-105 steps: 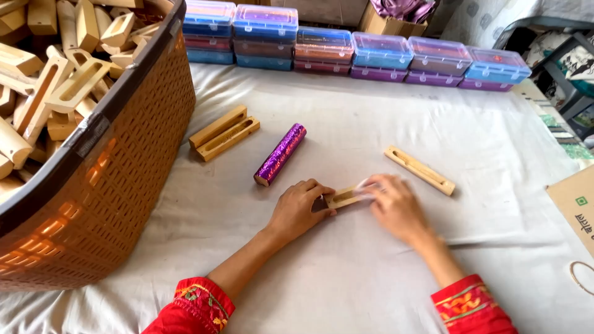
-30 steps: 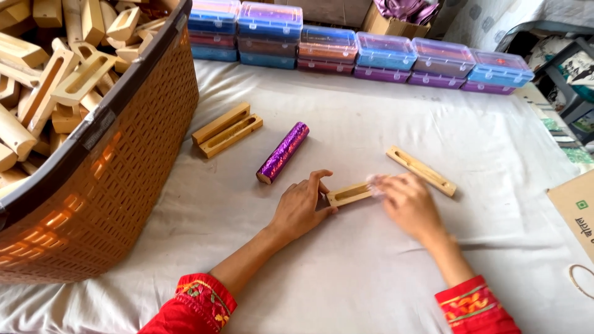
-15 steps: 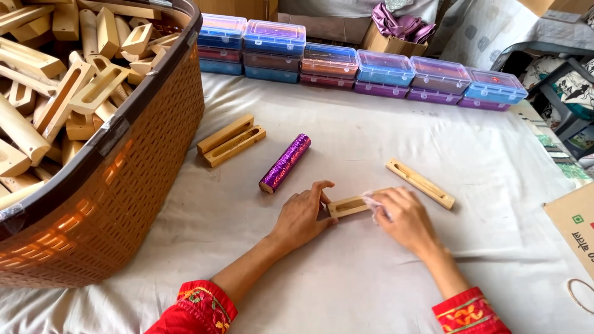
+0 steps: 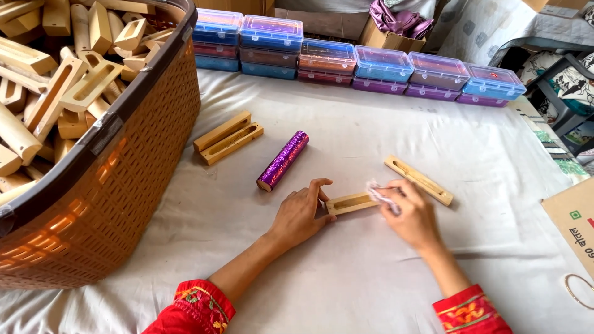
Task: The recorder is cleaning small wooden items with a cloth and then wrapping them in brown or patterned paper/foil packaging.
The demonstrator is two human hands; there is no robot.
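Left hand (image 4: 301,213) lies flat, fingers open, pinning slotted wooden block (image 4: 350,203) on white-covered tabletop (image 4: 346,278); right hand (image 4: 408,213) pinches small whitish scrap (image 4: 378,192) at block's far end; best keep block steady, press scrap evenly

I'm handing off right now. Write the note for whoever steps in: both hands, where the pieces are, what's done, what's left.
Left hand: flat on the cloth, pinning the near end of a slotted wooden piece.
Right hand: at the piece's other end, pinching a small pale scrap against it.
Nearby: purple glitter roll up-left; one loose wooden piece just beyond the right hand; a pair of wooden pieces by the brown basket, which is full of more.
Done: none visibly covered.
Left: the held piece, apparently all others.
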